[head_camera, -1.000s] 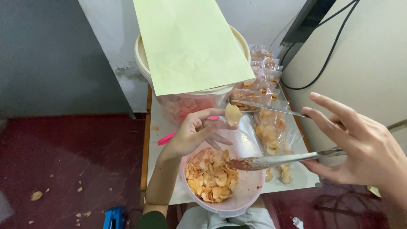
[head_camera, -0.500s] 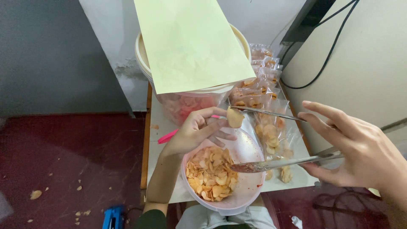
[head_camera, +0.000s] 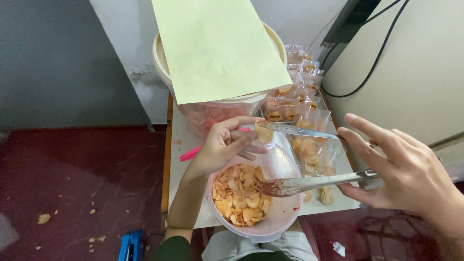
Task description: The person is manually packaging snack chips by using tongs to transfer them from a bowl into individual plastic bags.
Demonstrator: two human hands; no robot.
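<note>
My right hand (head_camera: 403,169) grips metal tongs (head_camera: 299,159); their upper arm reaches toward my left hand and the lower arm hangs over the bowl. My left hand (head_camera: 224,147) pinches one pale chip (head_camera: 265,134) against the tip of the upper tong arm. Below sits a pale pink bowl (head_camera: 278,220) holding many orange chips (head_camera: 239,195), on my lap at the small table's near edge.
A big clear tub (head_camera: 212,116) with a yellow-green paper sheet (head_camera: 217,48) on top stands at the back of the white table (head_camera: 181,159). Several clear bags of chips (head_camera: 302,104) lie along the right. A pink stick (head_camera: 191,154) lies left. Black cables (head_camera: 372,67) run on the wall.
The tongs' upper arm has moved left to meet the chip in my left hand. My right hand has shifted slightly left and down; the bowl stays put.
</note>
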